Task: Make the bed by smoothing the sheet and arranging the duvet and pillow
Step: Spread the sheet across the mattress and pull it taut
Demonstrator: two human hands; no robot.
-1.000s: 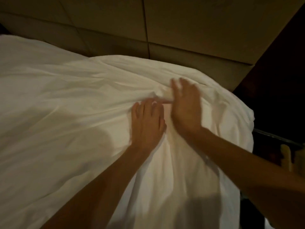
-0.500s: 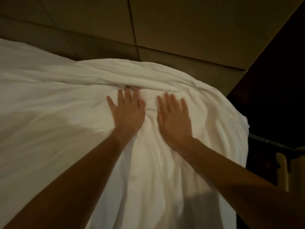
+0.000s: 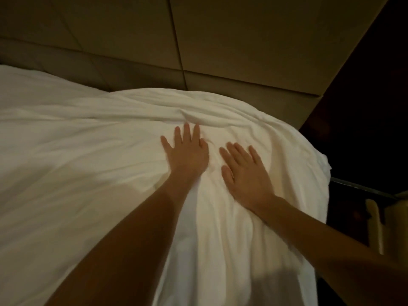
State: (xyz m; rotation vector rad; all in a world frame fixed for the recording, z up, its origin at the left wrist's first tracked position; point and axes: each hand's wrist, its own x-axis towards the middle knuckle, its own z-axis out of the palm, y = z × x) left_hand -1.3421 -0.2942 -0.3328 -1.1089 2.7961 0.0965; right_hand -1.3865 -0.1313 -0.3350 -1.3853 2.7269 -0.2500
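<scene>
A white duvet [image 3: 88, 164] covers the bed and fills most of the head view, with a bunched fold running along its far edge near the headboard. My left hand [image 3: 186, 154] lies flat on the duvet, fingers spread and straight, its fingertips at the fold. My right hand [image 3: 246, 173] presses flat on the duvet just to the right, fingers straight and pointing up-left. Creases radiate around both hands. The duvet's right corner hangs over the bed's edge. No pillow shows, and the sheet is hidden beneath.
A padded beige headboard [image 3: 220, 51] with panel seams stands right behind the duvet. To the right of the bed the room is dark, with a glass-edged surface [image 3: 364, 189] and a pale upright object [image 3: 375, 226] near the right border.
A second ago my right hand was raised on edge beside the left. Both now press flat, slightly further apart than half a second ago.
</scene>
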